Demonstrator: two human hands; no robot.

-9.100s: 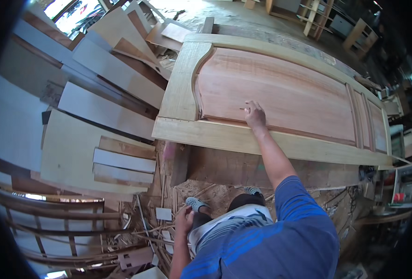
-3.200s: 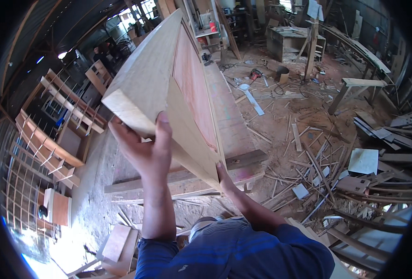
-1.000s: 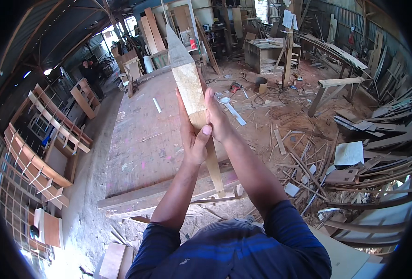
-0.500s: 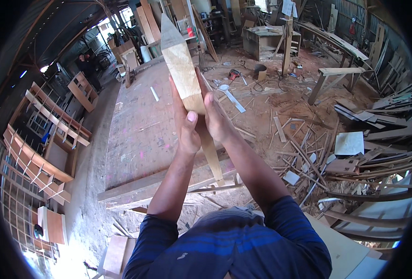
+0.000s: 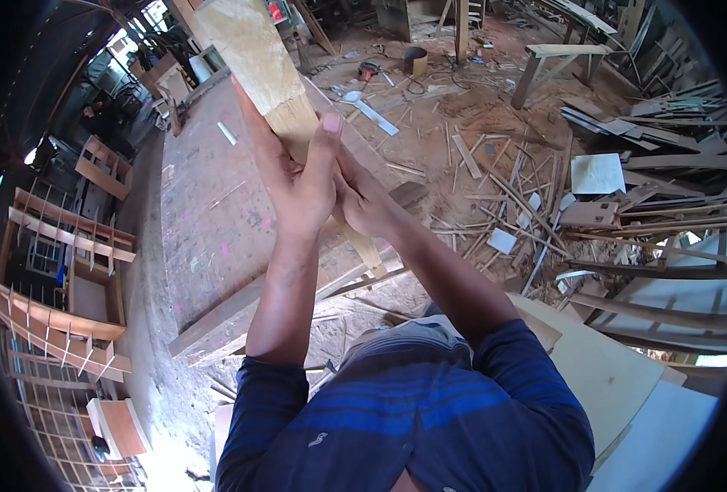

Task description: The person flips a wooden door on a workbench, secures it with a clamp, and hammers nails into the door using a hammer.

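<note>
A long piece of pale wood [image 5: 252,53] is raised above the workbench, its broad end away from me and leaving the picture at the top. The narrow tail slants back toward my body, below my wrists. My left hand [image 5: 298,180] is closed around the middle, with its thumb pressed on the upper face and its fingers along the left side. Against the right side, partly behind the left, my right hand [image 5: 362,201] grips the same piece; most of its fingers are hidden. Beneath both hands lies the scuffed wooden workbench [image 5: 207,221], marked with pink spots.
A small white stick [image 5: 227,133] lies on the bench. Wooden frames [image 5: 60,320] stand at left. On the floor to the right are scattered offcuts [image 5: 527,197], a red power tool [image 5: 369,71] and a sawhorse [image 5: 564,51]. Pale boards [image 5: 601,369] lie beside my right arm.
The view has shifted, and the piece of wood sits higher and further left in it. My left thumb now lies further up across the wood, and my right thumb is no longer visible on top.
</note>
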